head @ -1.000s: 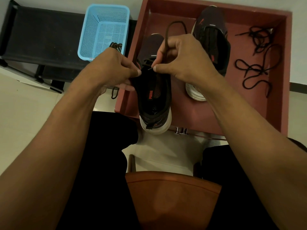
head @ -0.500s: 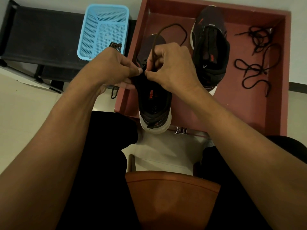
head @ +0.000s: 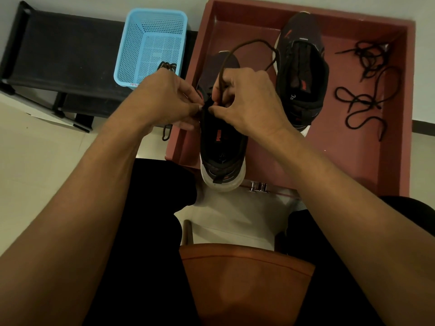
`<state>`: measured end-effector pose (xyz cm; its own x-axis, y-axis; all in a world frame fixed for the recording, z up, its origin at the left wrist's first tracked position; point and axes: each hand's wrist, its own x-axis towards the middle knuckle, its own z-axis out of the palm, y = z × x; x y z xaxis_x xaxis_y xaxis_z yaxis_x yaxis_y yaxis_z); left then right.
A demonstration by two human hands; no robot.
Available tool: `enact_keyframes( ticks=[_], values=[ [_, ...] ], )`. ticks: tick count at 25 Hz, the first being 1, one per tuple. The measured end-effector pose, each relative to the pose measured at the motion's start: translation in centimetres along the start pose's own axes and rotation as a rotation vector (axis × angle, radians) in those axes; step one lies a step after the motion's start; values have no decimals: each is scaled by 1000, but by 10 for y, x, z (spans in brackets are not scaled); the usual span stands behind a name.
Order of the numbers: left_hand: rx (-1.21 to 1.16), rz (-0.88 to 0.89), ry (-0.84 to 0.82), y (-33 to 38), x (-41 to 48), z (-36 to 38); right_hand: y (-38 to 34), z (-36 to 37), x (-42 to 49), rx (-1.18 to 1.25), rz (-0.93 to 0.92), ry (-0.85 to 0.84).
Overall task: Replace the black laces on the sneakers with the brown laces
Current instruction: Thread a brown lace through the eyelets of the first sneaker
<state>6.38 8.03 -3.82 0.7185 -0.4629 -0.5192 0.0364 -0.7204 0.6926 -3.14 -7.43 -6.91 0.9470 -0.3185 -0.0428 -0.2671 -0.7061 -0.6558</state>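
I have just the one view, the head camera, worn by the person and tilted forward and down (wide-angle, so the edges bow). It sits close. Both forearms run in from the bottom corners to the left hand (head: 164, 100) and right hand (head: 249, 102), which meet just above centre, the left gripping the near sneaker (head: 222, 147) and the right pinching the brown lace (head: 220, 77). The red tray (head: 329, 149) fills the upper right, the blue basket (head: 150, 43) sits upper left, and the chair seat (head: 244, 278) lies along the bottom edge.

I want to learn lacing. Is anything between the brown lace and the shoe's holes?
Nothing visible. The right hand and left hand pinch the brown lace right at the sneaker top; the holes themselves are hidden.
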Motion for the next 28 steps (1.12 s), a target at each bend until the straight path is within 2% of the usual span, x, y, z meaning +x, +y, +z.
enact_keyframes(
  ticks=[3,6,8,10,14,17,20,22,26,28],
  values=[
    [149,-38,33,-3,1,-7,3,-4,3,-9,4,-74],
    [377,-83,74,-10,3,-13,6,-13,4,86,-7,-118],
    [556,-20,107,-12,3,-14,8,-20,5,175,-3,-161],
    [683,116,114,-8,-1,-12,10,-25,6,195,-9,-186],
    [634,341,81,5,-4,-4,8,-24,7,174,-3,-206],
    [626,283,120,6,-2,-5,8,-21,5,141,-15,-200],
    [734,139,154,-2,0,-19,7,-20,4,146,-18,-197],
    [805,120,149,-5,-1,-26,7,-20,5,146,-22,-213],
    [710,280,57,5,-5,-14,9,-22,7,124,-28,-230],
    [658,371,88,9,-5,-6,9,-23,7,115,-23,-227]
  ],
)
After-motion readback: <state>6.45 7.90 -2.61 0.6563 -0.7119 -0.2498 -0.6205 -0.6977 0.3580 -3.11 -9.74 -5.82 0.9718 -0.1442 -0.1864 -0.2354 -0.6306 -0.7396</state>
